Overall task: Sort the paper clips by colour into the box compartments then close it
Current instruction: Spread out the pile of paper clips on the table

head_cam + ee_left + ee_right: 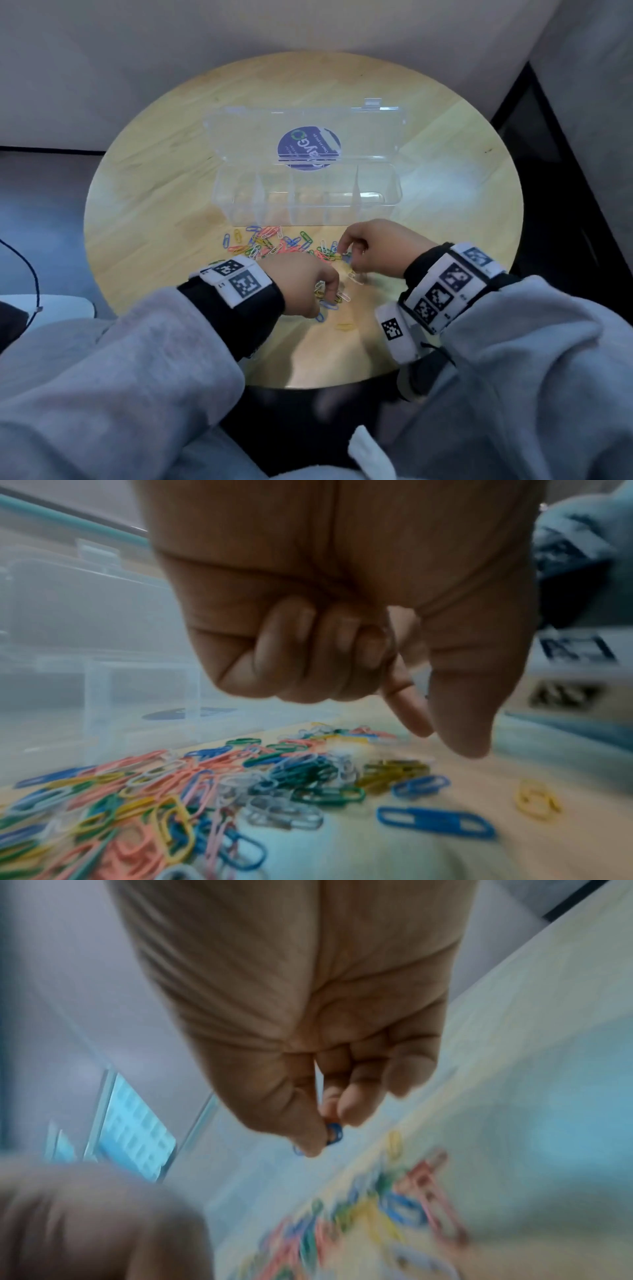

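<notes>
Pinching a blue clip in my right grip, I hovered near the box. My left grip curled over the pile, its hold unclear. Blur suggested haste; the clip could slip or land in the wrong compartment.

Curled left hand above paper clips

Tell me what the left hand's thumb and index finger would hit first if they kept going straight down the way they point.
Most likely the bare wooden table: in the wrist view the left hand points down just beside the paper clips, with yellow-green ones nearest. Blur leaves depth uncertain.
</notes>
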